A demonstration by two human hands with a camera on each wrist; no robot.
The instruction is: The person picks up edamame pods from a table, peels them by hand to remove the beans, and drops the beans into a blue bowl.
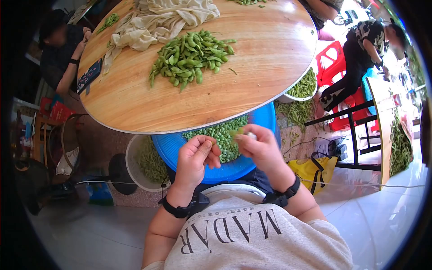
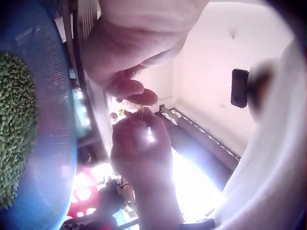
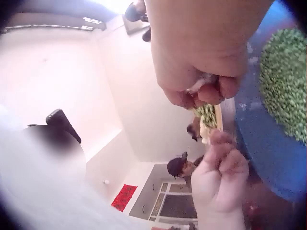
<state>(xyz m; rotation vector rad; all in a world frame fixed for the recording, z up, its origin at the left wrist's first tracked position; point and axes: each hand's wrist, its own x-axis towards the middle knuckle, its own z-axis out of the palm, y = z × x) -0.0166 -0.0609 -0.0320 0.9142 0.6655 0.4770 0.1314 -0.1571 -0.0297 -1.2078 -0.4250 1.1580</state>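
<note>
In the head view my left hand (image 1: 195,155) is over the left part of a blue basket (image 1: 175,153), thumb pressed to curled fingers. Nothing shows between them. Opposite it, my right hand (image 1: 263,148) pinches a small green bean pod (image 1: 237,132) at its fingertips. Something whitish (image 3: 202,82) shows among the right hand's curled fingers. The two hands are apart, with shelled green beans (image 1: 225,144) lying in the basket beneath. Ahead, a heap of green pods (image 1: 189,56) lies on the round wooden table (image 1: 265,63).
A crumpled cream cloth (image 1: 157,20) and a dark phone (image 1: 90,75) lie on the table. White tubs of pods stand left (image 1: 135,153) and right (image 1: 310,87) of the basket. People sit around, near red stools (image 1: 330,63). A yellow bag (image 1: 312,171) is at the right.
</note>
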